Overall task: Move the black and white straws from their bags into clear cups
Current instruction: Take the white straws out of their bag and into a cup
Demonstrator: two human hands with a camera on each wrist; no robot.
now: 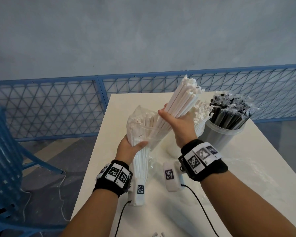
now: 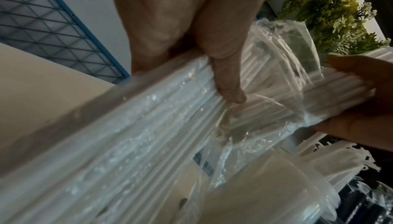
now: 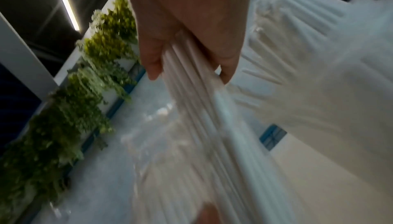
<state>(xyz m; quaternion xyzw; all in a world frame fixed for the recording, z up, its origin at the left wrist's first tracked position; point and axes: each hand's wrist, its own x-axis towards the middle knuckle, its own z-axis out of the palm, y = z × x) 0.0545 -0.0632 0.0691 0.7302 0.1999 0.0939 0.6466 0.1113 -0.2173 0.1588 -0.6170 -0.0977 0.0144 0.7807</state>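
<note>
My left hand (image 1: 130,147) grips a clear plastic bag of white straws (image 1: 140,127) held upright over the table; the thumb (image 2: 227,83) presses on the bag (image 2: 149,126). My right hand (image 1: 178,120) grips a thick bundle of white straws (image 1: 181,98) that sticks halfway out of the bag's mouth, tilted up to the right. Its fingers (image 3: 191,42) curl round the bundle (image 3: 202,118). Behind it a clear cup (image 1: 224,134) holds black straws (image 1: 229,110). More white straws (image 1: 201,115) stand in a cup mostly hidden by my right hand.
The white table (image 1: 246,185) carries crumpled clear plastic (image 1: 246,171) at the right. A blue mesh fence (image 1: 58,106) runs behind it, and a blue chair (image 1: 5,159) stands to the left. Green plants (image 2: 331,14) hang overhead.
</note>
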